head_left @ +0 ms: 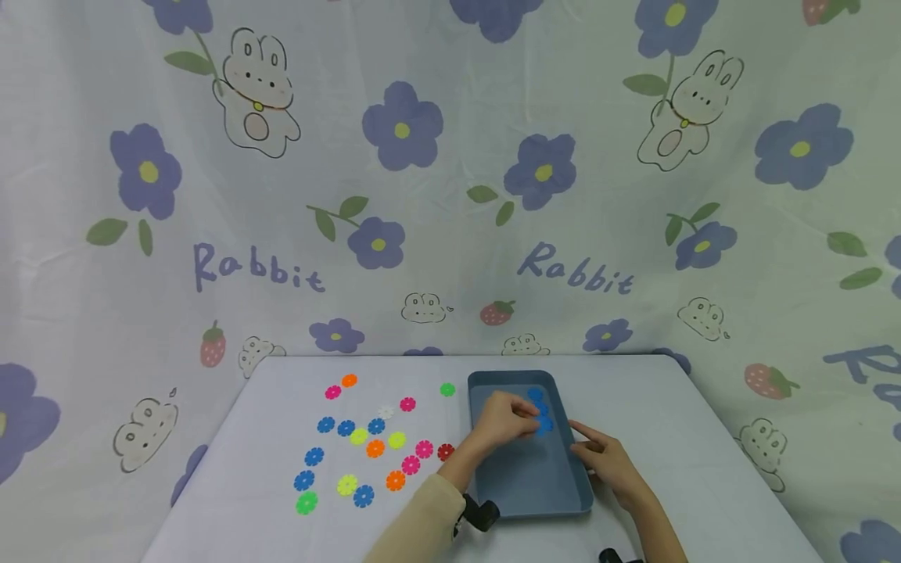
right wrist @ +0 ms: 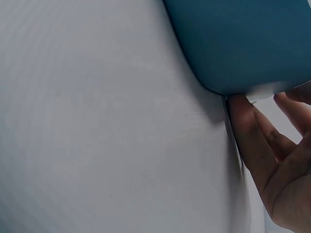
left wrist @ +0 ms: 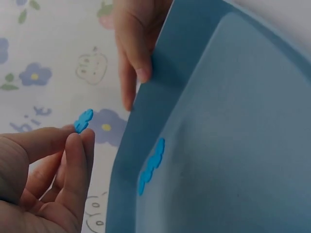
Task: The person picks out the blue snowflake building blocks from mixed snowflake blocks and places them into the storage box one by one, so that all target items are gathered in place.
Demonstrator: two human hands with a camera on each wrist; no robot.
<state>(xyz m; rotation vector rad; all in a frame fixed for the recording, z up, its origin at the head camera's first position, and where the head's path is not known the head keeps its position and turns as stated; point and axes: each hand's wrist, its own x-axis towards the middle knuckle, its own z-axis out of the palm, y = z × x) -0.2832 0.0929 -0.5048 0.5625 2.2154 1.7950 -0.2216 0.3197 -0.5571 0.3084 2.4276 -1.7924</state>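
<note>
Over the blue-grey tray (head_left: 524,486), my left hand (head_left: 505,418) pinches a small blue notched disc (left wrist: 83,121) between thumb and fingers. A short row of blue discs (left wrist: 152,166) lies in the tray along its right wall; in the head view the left fingertips are right beside these. My right hand (head_left: 614,467) is at the outside of the tray's right wall, its fingertips (right wrist: 239,103) against the tray edge. Those fingers are extended and only lightly bent, not wrapped round the wall.
Left of the tray, loose notched discs are scattered on the white table (head_left: 232,477): blue discs (head_left: 364,496), pink discs (head_left: 424,449), orange discs (head_left: 375,449), yellow discs (head_left: 348,485) and green discs (head_left: 306,502). A dark red disc (head_left: 446,452) lies close to the left forearm. A patterned curtain (head_left: 450,234) hangs behind.
</note>
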